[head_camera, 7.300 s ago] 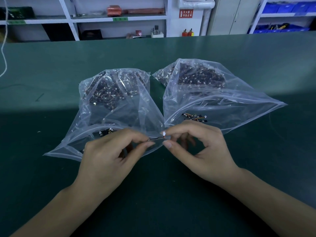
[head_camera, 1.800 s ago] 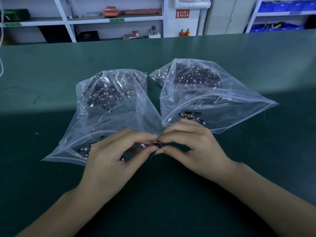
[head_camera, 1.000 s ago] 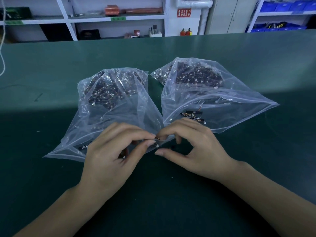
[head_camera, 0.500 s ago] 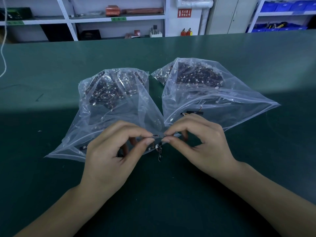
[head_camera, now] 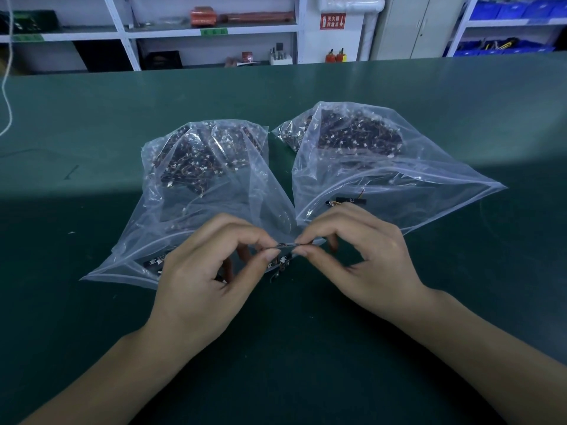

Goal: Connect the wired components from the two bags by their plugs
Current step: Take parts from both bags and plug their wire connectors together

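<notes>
Two clear plastic bags lie side by side on the green table, the left bag [head_camera: 196, 191] and the right bag [head_camera: 383, 167], each with a dark heap of small wired components at its far end. My left hand [head_camera: 208, 271] and my right hand [head_camera: 362, 256] meet in front of the bag mouths. Each pinches one end of a small wired component [head_camera: 285, 245] between thumb and forefinger. Thin wires with a plug [head_camera: 280, 265] dangle just below the fingertips. Whether the two plugs are joined is hidden by the fingers.
A loose dark component [head_camera: 349, 200] lies inside the right bag near its mouth, and another [head_camera: 155, 260] inside the left bag's mouth. The green table [head_camera: 92, 118] stretches wide all around. White shelves [head_camera: 214, 29] and blue bins [head_camera: 503, 10] stand beyond its far edge.
Both hands stay together in front of the bags, working the small part between the fingertips. Since a second ago thin wires have come to hang below the fingertips.
</notes>
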Tool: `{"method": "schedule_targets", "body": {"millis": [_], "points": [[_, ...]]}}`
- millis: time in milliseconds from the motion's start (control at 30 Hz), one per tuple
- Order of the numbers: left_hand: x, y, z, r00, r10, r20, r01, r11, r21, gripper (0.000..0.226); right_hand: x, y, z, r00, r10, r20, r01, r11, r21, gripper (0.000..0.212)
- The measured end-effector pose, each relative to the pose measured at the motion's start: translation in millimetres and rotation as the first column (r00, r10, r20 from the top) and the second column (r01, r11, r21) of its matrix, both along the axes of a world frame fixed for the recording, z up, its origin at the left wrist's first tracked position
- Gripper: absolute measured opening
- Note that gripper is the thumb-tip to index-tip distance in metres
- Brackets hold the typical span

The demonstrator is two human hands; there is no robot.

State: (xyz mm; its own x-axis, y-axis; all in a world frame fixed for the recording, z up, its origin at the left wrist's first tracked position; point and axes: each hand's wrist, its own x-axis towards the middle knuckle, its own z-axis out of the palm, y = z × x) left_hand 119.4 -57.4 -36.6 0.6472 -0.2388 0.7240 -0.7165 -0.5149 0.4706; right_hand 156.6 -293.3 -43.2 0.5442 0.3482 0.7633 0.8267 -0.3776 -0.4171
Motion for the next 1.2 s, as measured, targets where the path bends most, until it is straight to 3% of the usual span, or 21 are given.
{"method": "schedule_targets", "body": {"millis": [367,633,700,833,1067,1200], "points": [[2.4,1.4,-1.4,1.0,-0.002,-0.011,0.002,1.0,0.028,0.002,1.1,-0.8,-1.4,1.0,0.01,-0.024,-0.01,1.0,-0.023,0.009],[-1.5,0.4,1.0,0.998,0.038,-0.048,-0.04,0.999,-0.022,0.017,9.7,-15.0,0.2,0.999,0.028,-0.032,-0.031,0.994,-0.109,0.006],[-1.7,2.8,1.2,0.998,0.029,-0.05,-0.028,0.999,0.019,0.014,18.2,-26.6,2.4,0.999,-0.026,-0.037,0.021,0.992,-0.122,0.006],[0.8,5.5,0.0,0.999,0.028,-0.025,-0.025,0.991,0.128,0.035,33.8,-47.1,5.9,0.981,-0.19,-0.037,0.185,0.977,-0.104,0.005],[1.8,8.7,3.8,0.986,0.091,0.141,-0.132,0.94,0.315,0.041,42.9,-60.5,-1.4,0.826,-0.549,-0.129,0.522,0.831,-0.194,0.003],[4.1,11.5,2.9,0.975,0.135,0.178,-0.195,0.905,0.379,0.039,45.4,-60.2,-4.9,0.758,-0.639,-0.134,0.601,0.763,-0.238,0.024]]}}
